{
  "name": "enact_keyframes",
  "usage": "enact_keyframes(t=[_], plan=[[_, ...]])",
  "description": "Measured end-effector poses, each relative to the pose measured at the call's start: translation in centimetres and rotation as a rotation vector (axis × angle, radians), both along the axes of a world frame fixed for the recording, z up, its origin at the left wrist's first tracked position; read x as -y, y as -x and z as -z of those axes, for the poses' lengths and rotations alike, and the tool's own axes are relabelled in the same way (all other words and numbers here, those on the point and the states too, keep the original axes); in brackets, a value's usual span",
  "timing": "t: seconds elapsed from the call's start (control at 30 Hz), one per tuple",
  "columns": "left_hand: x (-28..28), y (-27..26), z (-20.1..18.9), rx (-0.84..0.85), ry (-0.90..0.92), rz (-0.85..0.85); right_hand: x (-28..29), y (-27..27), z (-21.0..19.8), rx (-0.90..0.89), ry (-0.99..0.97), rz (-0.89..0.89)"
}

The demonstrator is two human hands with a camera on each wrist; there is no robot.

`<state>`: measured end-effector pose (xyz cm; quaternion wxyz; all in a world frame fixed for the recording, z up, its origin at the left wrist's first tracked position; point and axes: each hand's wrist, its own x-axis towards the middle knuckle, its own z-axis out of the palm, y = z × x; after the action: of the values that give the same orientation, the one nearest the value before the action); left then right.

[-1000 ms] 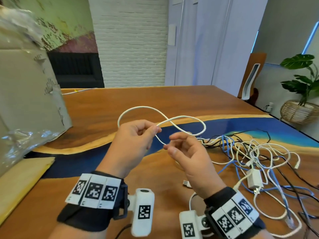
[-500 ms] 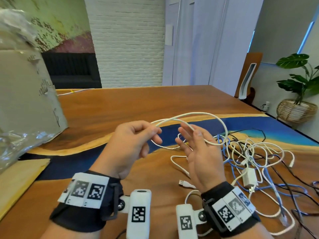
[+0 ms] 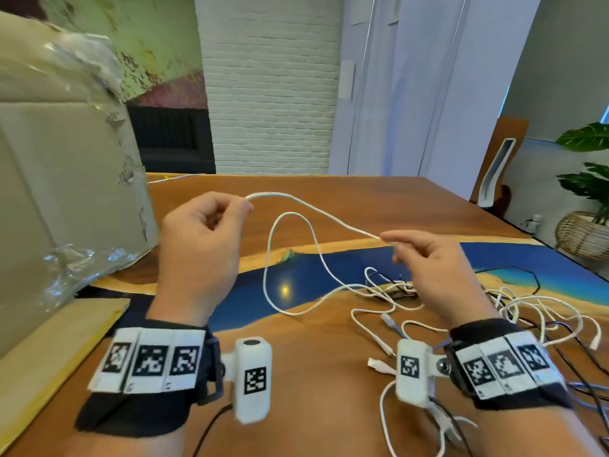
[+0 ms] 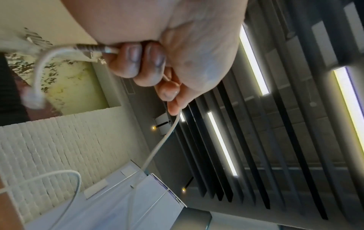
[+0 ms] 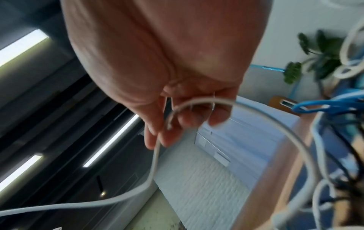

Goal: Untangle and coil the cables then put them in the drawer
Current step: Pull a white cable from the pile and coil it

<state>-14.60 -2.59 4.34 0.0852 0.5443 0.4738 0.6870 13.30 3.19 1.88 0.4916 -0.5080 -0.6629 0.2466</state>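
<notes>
A thin white cable (image 3: 313,211) runs taut between my two raised hands. My left hand (image 3: 242,206) pinches one part of it with curled fingers. In the left wrist view the left hand (image 4: 138,65) grips the cable (image 4: 163,140) near its end, and a connector (image 4: 33,99) dangles past the fingers. My right hand (image 3: 392,242) pinches the cable further along; the right wrist view shows the cable (image 5: 153,168) leaving its fingertips (image 5: 157,140). A slack loop (image 3: 270,258) hangs down to the table and runs into the tangle of white, blue and black cables (image 3: 527,311) at the right.
The wooden table has a blue resin band (image 3: 296,282). A large plastic-wrapped cardboard box (image 3: 66,159) stands at the left with a flat tan panel (image 3: 49,341) before it. A loose USB plug (image 3: 375,364) lies near my right wrist. A chair (image 3: 497,173) and a potted plant (image 3: 583,232) stand beyond the right edge.
My hands have moved apart, the left up and leftward, the right to the right. The loop held between them is now drawn out straight. The right hand went from spread fingers to pinching the cable.
</notes>
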Motion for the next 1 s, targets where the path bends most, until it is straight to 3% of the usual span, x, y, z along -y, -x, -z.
enact_keyframes(t=[0.07, 0.2, 0.27, 0.37, 0.43, 0.53, 0.6, 0.67, 0.73, 1.0], plan=[[-0.2, -0.5, 0.4, -0.094, 0.044, 0.048, 0.1, 1.8, -0.7, 0.145, -0.028, -0.005], [-1.0, -1.3, 1.1, -0.312, 0.201, 0.06, 1.4, 7.1, -1.8, 0.417, -0.315, -0.036], [-1.2, -1.6, 1.4, -0.355, 0.218, 0.084, 1.9, 9.4, -1.8, 0.391, -0.364, -0.2], [-0.7, -1.7, 1.2, -0.35, 0.237, 0.137, 1.6, 10.5, -1.4, 0.161, -0.28, -0.464], [-0.5, -0.7, 0.6, -0.233, 0.292, 0.169, 1.1, 10.0, -1.7, 0.039, -0.234, -0.502], [-1.0, 2.2, 0.0, -0.106, 0.397, 0.204, -0.2, 8.2, -2.1, -0.084, -0.305, -0.36], [-1.6, 3.0, -0.1, 0.05, 0.44, 0.369, -0.9, 7.1, -2.1, -0.102, -0.335, -0.268], [-2.0, 2.3, -0.2, 0.352, 0.421, 0.636, -1.4, 6.6, -1.8, -0.059, -0.294, -0.242], [-2.5, 1.0, -0.7, 0.567, 0.359, 0.788, -1.6, 6.7, -1.3, 0.005, -0.233, -0.234], [-3.0, -1.1, -1.2, 1.083, 0.066, 0.923, 0.8, 11.1, 0.0, 0.262, -0.116, -0.45]])
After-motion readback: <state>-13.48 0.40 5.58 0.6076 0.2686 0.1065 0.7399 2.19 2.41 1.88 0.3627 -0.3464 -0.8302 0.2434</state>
